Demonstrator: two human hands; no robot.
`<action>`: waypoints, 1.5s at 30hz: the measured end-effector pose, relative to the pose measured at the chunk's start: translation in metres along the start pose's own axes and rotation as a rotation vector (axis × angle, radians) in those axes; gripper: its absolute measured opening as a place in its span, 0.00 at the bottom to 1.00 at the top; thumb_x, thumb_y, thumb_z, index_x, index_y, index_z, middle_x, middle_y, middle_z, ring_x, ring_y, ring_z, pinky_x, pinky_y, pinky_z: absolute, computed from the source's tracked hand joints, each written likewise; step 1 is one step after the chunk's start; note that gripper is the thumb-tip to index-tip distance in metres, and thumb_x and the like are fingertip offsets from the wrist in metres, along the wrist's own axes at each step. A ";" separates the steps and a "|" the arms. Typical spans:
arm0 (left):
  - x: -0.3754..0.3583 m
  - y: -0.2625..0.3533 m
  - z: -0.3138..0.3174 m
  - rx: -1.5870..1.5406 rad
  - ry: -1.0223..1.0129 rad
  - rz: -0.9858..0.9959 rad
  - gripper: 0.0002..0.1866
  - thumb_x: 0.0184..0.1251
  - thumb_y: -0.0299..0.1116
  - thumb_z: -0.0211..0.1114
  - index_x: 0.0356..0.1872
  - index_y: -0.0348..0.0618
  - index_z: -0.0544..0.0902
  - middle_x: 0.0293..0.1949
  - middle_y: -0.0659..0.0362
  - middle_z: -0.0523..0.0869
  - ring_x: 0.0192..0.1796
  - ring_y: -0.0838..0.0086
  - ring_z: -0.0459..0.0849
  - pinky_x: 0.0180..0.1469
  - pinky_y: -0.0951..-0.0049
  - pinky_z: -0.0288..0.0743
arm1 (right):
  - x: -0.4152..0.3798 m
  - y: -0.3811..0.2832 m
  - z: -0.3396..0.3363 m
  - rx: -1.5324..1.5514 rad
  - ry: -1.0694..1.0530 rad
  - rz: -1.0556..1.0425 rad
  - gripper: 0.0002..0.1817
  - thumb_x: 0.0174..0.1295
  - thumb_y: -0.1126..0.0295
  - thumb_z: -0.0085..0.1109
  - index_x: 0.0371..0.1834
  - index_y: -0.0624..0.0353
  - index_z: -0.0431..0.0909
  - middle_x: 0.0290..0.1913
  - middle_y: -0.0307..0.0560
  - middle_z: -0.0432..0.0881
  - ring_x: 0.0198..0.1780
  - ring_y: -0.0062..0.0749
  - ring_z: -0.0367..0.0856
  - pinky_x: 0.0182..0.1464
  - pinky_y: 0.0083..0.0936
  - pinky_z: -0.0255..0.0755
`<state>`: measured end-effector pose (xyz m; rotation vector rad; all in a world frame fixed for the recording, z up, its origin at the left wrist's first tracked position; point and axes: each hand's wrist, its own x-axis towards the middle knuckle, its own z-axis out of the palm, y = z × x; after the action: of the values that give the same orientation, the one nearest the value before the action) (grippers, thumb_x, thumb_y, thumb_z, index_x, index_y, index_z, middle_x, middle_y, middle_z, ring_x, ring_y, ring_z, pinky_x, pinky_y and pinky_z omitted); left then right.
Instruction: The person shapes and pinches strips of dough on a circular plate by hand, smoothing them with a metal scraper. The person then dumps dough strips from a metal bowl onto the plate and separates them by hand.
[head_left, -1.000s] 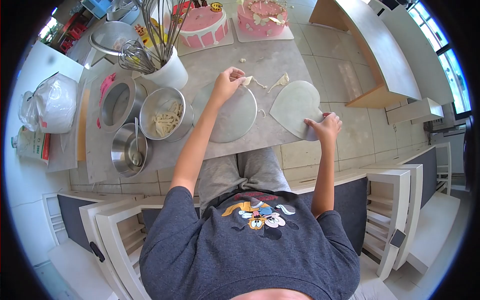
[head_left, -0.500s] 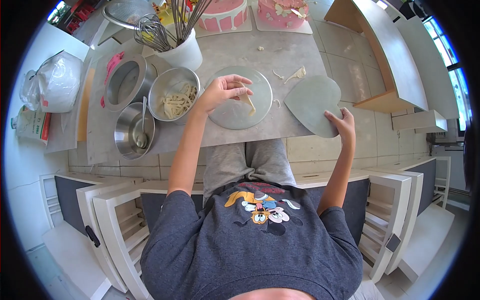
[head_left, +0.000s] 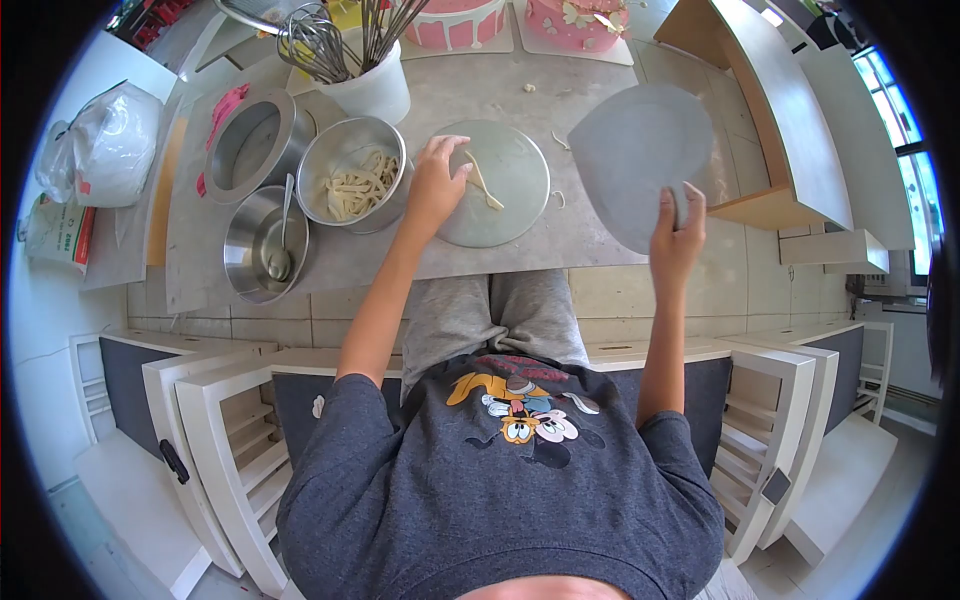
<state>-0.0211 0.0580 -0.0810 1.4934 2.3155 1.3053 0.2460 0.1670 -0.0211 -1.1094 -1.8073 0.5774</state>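
Note:
A grey heart-shaped plate point(head_left: 640, 150) is held up by its lower edge in my right hand point(head_left: 679, 230), thumb and fingers pinching it. My left hand point(head_left: 437, 185) is at the left edge of the round greyish-green plate point(head_left: 510, 225), its fingers apart. A thin cream strip point(head_left: 481, 180) lies on that round plate beside my left fingertips. To the left of the hand, a steel bowl point(head_left: 312, 165) holds several cream strips point(head_left: 362, 188).
Left of the bowl are a steel bowl with a spoon point(head_left: 250, 262) and an empty steel pot point(head_left: 225, 180). Behind stand a white tub of whisks point(head_left: 375, 95) and two pink cakes point(head_left: 455, 25) point(head_left: 575, 25). Small scraps point(head_left: 558, 200) dot the table point(head_left: 460, 90).
My right hand has lifted and tilted the heart-shaped plate off the table. My left hand has moved down and let go of the cream strip, which now lies on the round plate.

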 end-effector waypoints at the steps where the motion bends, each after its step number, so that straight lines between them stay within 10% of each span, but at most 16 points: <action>1: -0.005 0.000 -0.001 0.002 0.004 -0.004 0.16 0.54 0.24 0.61 0.46 0.41 0.77 0.45 0.53 0.78 0.51 0.61 0.75 0.53 0.65 0.70 | -0.004 -0.007 0.006 0.002 -0.005 -0.002 0.13 0.63 0.69 0.54 0.47 0.66 0.70 0.33 0.47 0.78 0.33 0.24 0.74 0.37 0.19 0.69; 10: -0.050 -0.014 -0.001 0.071 -0.006 0.209 0.17 0.56 0.24 0.58 0.49 0.40 0.76 0.53 0.55 0.76 0.57 0.61 0.72 0.58 0.64 0.65 | -0.032 -0.036 0.077 0.111 -0.205 -0.368 0.13 0.62 0.75 0.51 0.48 0.66 0.67 0.25 0.57 0.79 0.23 0.45 0.80 0.22 0.31 0.70; 45: -0.057 -0.020 0.004 0.187 0.010 0.225 0.18 0.60 0.26 0.54 0.54 0.42 0.75 0.55 0.58 0.76 0.62 0.64 0.69 0.62 0.60 0.60 | -0.064 -0.066 0.114 -0.044 -0.283 -0.461 0.19 0.58 0.81 0.50 0.54 0.72 0.66 0.22 0.56 0.77 0.20 0.44 0.78 0.21 0.31 0.70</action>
<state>-0.0042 0.0125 -0.1172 1.8555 2.3910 1.1697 0.1281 0.0871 -0.0552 -0.6226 -2.2393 0.4318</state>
